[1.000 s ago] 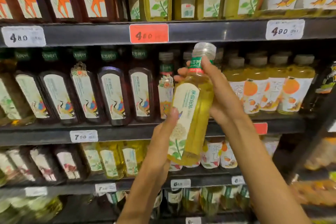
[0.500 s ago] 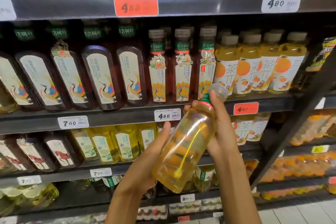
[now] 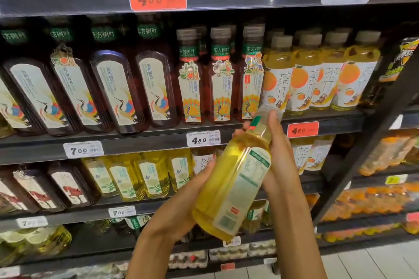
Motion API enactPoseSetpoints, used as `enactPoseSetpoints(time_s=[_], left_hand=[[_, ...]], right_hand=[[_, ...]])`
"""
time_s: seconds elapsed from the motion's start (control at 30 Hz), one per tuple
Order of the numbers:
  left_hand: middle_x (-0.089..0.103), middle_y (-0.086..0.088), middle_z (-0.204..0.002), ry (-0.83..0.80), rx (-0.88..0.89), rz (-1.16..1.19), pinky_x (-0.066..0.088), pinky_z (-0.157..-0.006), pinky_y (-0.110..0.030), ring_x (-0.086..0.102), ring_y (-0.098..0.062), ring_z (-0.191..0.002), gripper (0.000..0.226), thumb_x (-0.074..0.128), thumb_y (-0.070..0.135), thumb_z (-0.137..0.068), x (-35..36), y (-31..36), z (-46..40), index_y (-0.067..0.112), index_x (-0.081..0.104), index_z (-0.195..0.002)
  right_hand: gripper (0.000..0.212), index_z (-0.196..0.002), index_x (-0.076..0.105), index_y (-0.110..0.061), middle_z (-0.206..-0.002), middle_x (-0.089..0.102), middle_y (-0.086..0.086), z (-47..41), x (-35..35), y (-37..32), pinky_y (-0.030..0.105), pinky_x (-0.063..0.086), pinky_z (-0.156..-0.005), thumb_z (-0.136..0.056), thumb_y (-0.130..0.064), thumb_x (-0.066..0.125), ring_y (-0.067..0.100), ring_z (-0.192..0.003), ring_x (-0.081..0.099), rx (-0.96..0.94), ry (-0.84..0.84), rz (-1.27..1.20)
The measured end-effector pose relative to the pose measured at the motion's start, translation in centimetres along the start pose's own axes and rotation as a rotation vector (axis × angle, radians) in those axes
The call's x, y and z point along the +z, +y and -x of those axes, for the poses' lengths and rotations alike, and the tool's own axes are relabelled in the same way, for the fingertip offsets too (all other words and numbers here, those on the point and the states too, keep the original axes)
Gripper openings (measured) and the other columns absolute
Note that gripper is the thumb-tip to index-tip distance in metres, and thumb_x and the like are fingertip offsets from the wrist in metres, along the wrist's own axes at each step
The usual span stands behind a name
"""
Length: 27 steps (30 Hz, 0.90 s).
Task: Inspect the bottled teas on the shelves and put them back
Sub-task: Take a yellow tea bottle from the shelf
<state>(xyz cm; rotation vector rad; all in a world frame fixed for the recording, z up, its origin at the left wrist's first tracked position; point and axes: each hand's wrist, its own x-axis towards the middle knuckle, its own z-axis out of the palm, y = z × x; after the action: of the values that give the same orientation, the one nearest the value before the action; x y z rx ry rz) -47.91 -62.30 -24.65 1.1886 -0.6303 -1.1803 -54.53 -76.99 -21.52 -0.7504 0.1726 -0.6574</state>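
A yellow tea bottle with a pale cap is held tilted in front of the shelves, its back label with small print turned toward me. My left hand cups its base from the lower left. My right hand grips its neck and upper side from the right. Behind it, the middle shelf carries dark tea bottles, red-brown peacock-label bottles and orange-label yellow bottles. The shelf below holds more yellow tea bottles.
Price tags line the shelf edges, including a red 4.80 tag beside my right hand. A dark slanted shelf post rises at the right, with orange drinks beyond it. Pale floor tiles show at bottom right.
The bottle came down from upright at the middle shelf to a tilted position lower down. It was rotated, so the back label faces me instead of the front. The view moved closer.
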Motion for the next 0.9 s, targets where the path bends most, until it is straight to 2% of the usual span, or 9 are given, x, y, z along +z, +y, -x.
enactPoseSetpoints(time_s=[0.13,0.3,0.37,0.47,0.53,0.6,0.67,0.8,0.9], left_hand=[[0.063,-0.008,-0.128,0.061,0.015,-0.011,0.044,-0.102,-0.053,0.060,-0.029,-0.116,0.067,0.042,0.072,-0.084,0.0,-0.5,-0.1,0.032,0.048,-0.137],[0.071,-0.017,-0.096,-0.011,0.011,0.194,0.058,-0.061,-0.036,0.071,-0.030,-0.076,0.063,0.060,0.058,-0.078,0.0,-0.2,0.1,0.012,0.062,-0.121],[0.070,-0.021,-0.090,-0.109,-0.026,0.315,0.057,-0.056,-0.036,0.070,-0.032,-0.069,0.071,0.070,0.054,-0.074,0.0,0.1,0.2,0.004,0.061,-0.122],[0.073,-0.012,-0.096,-0.165,0.024,0.227,0.058,-0.066,-0.037,0.072,-0.028,-0.080,0.053,0.065,0.059,-0.077,0.2,-0.2,0.0,0.018,0.070,-0.111],[0.073,-0.005,-0.105,-0.035,0.006,0.062,0.057,-0.079,-0.039,0.071,-0.023,-0.092,0.051,0.059,0.071,-0.072,0.1,-0.4,-0.3,0.037,0.070,-0.109],[0.068,-0.005,-0.120,0.088,-0.035,-0.057,0.049,-0.096,-0.049,0.065,-0.025,-0.107,0.059,0.046,0.079,-0.074,-0.4,-0.6,-0.7,0.047,0.058,-0.122],[0.067,-0.004,-0.122,0.109,-0.031,-0.036,0.046,-0.101,-0.051,0.063,-0.027,-0.112,0.070,0.046,0.080,-0.073,-0.7,-0.8,-0.7,0.041,0.051,-0.132],[0.074,-0.009,-0.100,0.129,0.023,0.106,0.058,-0.073,-0.038,0.071,-0.025,-0.087,0.057,0.064,0.067,-0.066,-0.6,-0.3,-0.9,0.029,0.072,-0.108],[0.071,-0.017,-0.088,0.058,0.006,0.285,0.057,-0.061,-0.038,0.070,-0.030,-0.072,0.054,0.060,0.057,-0.080,-0.4,0.1,-1.2,0.012,0.071,-0.109]], right_hand=[[0.057,-0.118,0.058,-0.007,-0.081,0.072,0.007,0.1,-0.1,-0.3,0.028,0.056,-0.058,-0.077,-0.046,0.061,0.018,-0.076,0.072,-0.024,0.032,0.142],[0.058,-0.114,0.058,-0.006,-0.087,0.073,0.012,-0.6,0.2,-0.8,0.033,0.058,-0.064,-0.077,-0.051,0.059,0.023,-0.081,0.072,-0.018,-0.066,0.163],[0.050,-0.111,0.058,-0.009,-0.084,0.072,0.009,-0.9,0.4,-0.7,0.034,0.058,-0.068,-0.081,-0.048,0.056,0.022,-0.077,0.071,-0.018,-0.116,0.010],[0.042,-0.107,0.058,-0.013,-0.073,0.066,0.004,-1.3,0.4,-0.2,0.031,0.057,-0.064,-0.083,-0.047,0.056,0.017,-0.063,0.065,0.007,-0.146,-0.175],[0.039,-0.106,0.057,-0.013,-0.071,0.063,0.003,-1.5,0.1,-0.1,0.031,0.055,-0.061,-0.084,-0.045,0.057,0.017,-0.058,0.061,-0.002,-0.125,-0.126],[0.035,-0.102,0.057,-0.014,-0.072,0.063,0.004,-1.7,-0.2,-0.2,0.031,0.055,-0.061,-0.083,-0.043,0.060,0.018,-0.059,0.062,-0.024,-0.101,-0.012],[0.034,-0.099,0.059,-0.015,-0.073,0.066,0.006,-2.0,-0.2,-0.3,0.031,0.056,-0.060,-0.081,-0.044,0.063,0.018,-0.061,0.064,-0.035,-0.071,0.072],[0.055,-0.110,0.059,-0.007,-0.081,0.070,0.010,-2.6,-0.1,-0.2,0.031,0.058,-0.063,-0.079,-0.052,0.058,0.019,-0.070,0.069,0.035,-0.047,0.018],[0.051,-0.108,0.069,-0.009,-0.089,0.073,0.011,-2.9,0.1,0.0,0.031,0.058,-0.070,-0.087,-0.052,0.049,0.018,-0.078,0.071,0.056,-0.132,-0.092]])
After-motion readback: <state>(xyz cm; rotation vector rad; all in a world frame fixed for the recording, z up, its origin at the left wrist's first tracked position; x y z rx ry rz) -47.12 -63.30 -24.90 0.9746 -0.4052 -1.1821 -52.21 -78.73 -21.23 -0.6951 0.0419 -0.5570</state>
